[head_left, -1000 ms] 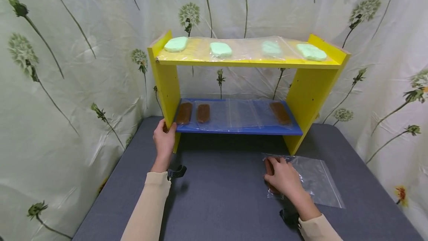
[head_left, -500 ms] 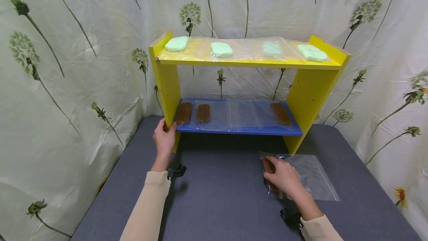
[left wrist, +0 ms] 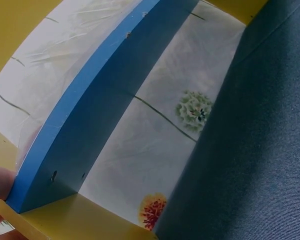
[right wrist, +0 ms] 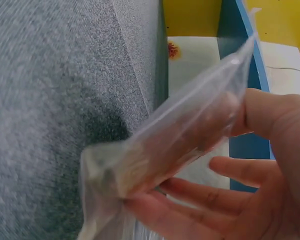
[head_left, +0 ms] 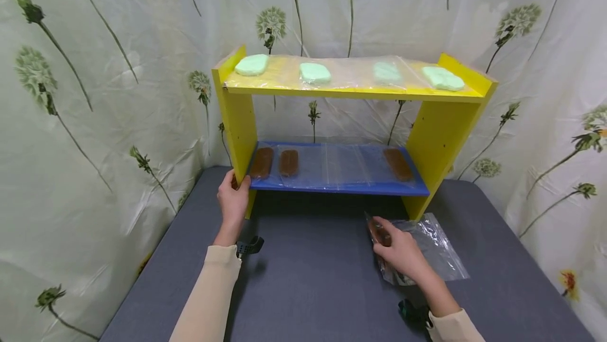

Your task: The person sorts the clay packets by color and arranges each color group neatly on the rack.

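Note:
My right hand [head_left: 403, 252] grips a clear zip bag [head_left: 443, 257] with a brown oblong bar [head_left: 378, 232] inside, in front of the rack's right leg. The bar is tilted up on edge, and the loose end of the bag trails right on the table. In the right wrist view the thumb presses one side of the bagged bar [right wrist: 190, 135], with fingers curled under the other. My left hand [head_left: 232, 202] holds the front edge of the rack's yellow left side panel [head_left: 237, 136]. Its thumb [left wrist: 1, 182] lies at the blue shelf's corner; the other fingers are mostly hidden.
On the blue shelf [head_left: 303, 190] lie 3 bagged brown bars, two at left and one at right [head_left: 398, 164]. Several bagged pale green pieces [head_left: 315, 72] sit on the yellow top shelf [head_left: 351, 91]. A flowered curtain hangs behind the dark grey table [head_left: 308, 279].
My right hand has shifted slightly left and tipped the bagged bar up from the table. The bag's zip end has slid left and crumpled. My left hand has stayed on the panel.

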`<move>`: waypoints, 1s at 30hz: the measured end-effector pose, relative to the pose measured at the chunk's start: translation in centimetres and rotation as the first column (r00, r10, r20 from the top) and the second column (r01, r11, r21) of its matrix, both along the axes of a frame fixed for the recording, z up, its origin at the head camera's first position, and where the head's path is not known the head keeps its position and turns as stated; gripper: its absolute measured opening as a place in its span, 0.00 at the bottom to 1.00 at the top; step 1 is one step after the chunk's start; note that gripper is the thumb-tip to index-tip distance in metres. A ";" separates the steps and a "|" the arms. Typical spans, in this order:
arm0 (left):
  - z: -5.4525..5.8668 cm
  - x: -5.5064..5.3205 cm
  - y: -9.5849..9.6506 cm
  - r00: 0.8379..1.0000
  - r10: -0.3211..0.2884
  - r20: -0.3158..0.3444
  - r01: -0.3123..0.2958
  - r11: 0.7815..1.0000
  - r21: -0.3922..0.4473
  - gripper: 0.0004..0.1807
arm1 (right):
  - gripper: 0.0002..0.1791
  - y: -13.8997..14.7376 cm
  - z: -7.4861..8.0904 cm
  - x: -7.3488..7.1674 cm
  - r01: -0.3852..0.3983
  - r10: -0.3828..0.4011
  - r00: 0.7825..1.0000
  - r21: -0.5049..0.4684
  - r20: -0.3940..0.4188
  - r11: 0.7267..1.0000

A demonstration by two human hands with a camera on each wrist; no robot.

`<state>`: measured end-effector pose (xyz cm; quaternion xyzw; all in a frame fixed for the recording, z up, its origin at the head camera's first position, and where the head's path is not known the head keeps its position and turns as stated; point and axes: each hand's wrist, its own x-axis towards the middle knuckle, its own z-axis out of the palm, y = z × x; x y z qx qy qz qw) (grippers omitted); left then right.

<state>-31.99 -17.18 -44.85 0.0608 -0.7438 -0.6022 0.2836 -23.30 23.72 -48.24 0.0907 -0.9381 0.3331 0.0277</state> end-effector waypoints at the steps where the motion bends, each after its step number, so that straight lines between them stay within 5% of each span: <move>1: 0.0 0.0 0.0 1.000 -0.001 -0.001 0.001 1.000 0.001 0.19 | 0.38 -0.1 0.0 0.0 -0.012 0.012 1.000 -0.020 0.002 1.000; 13: 0.0 0.1 0.1 1.000 0.004 0.001 -0.004 1.000 -0.005 0.19 | 0.36 -1.1 0.2 0.6 -0.101 0.101 0.995 -0.011 0.004 0.995; 21: -0.1 0.0 -0.2 1.000 0.009 0.012 -0.008 1.000 -0.006 0.19 | 0.30 -2.6 0.3 1.0 -0.189 0.195 0.979 -0.093 0.065 0.978; 30: -0.2 -0.3 0.1 1.000 0.008 0.007 -0.008 1.000 -0.003 0.20 | 0.26 -3.6 2.3 1.0 -0.281 0.286 0.958 -0.165 0.008 0.945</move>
